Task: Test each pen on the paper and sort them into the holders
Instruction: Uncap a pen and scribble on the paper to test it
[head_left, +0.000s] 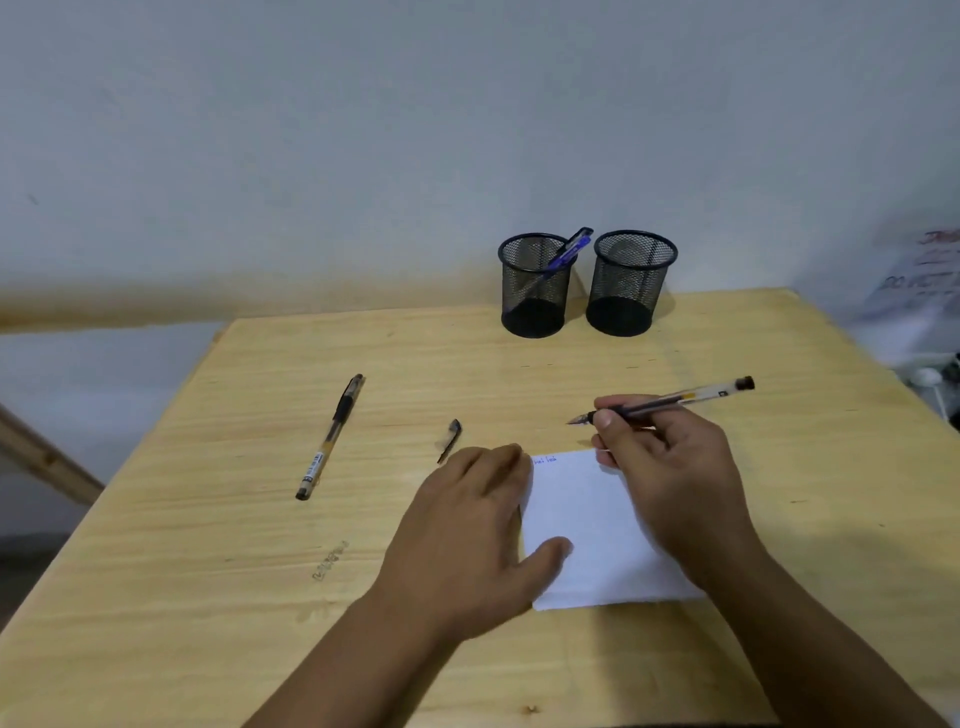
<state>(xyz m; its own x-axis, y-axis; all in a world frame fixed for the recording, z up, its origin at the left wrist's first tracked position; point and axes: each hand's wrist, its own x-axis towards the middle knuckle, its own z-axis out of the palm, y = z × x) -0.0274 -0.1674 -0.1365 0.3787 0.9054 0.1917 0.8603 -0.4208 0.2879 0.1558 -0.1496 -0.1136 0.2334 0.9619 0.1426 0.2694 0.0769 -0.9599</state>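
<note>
While I look from the near edge of the table (156, 597), I first see the paper (587, 525), a small white sheet that lies flat on the wood. I judge it thin and very light, so it will slide or curl if nothing presses it. My left hand (467, 535) lies flat and open on its left edge, with the thumb on the sheet, and it grips nothing. On the far left corner of the paper there is a little blue writing.

My right hand (670, 467) is over the right side of the paper. Its fingers (608, 418) are closed around a clear pen (670, 401), near the writing end. The tip points left and is just beyond the far edge of the paper, above the wood, not on the sheet. I think this pen is light, stiff and a little smooth, so the hold low on the barrel is the good one for writing.

Just left of the paper lies a small dark cap (451, 439), probably from this pen; it is tiny and easy to lose. Further left a second pen (332, 434) with a black grip lies on the table, well apart from my hands. Its rubber sleeve seems the best place to take it.

At the far side stand two mesh holders. The left holder (535, 286) contains a blue pen (569, 252) that leans to the right; the right holder (631, 283) looks empty.
</note>
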